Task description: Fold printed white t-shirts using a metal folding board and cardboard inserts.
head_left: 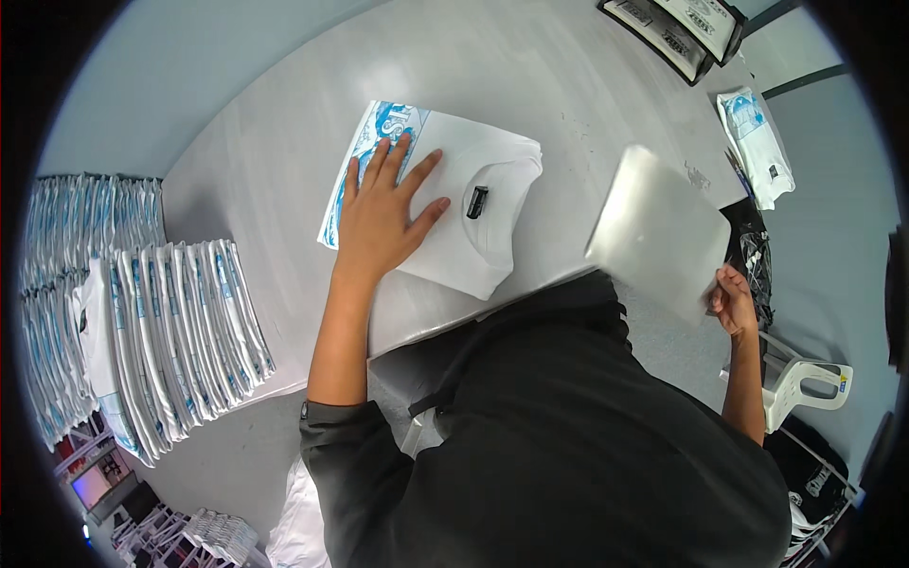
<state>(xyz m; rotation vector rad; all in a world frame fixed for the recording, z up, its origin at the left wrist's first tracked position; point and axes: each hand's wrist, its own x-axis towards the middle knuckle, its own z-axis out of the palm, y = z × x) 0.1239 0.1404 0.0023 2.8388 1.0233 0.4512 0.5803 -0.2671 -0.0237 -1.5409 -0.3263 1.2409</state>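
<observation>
Lying under the left hand (381, 210) is a shirt (447, 241).

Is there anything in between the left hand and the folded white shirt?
No, nothing I can see: the left hand lies right on the folded white shirt, fingers spread. The shiny flat sheet is off to the right, apart from the shirt, its corner held in the right hand.

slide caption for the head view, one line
Left hand spread on a folded white shirt, right hand holding a thin grey panel.
</observation>
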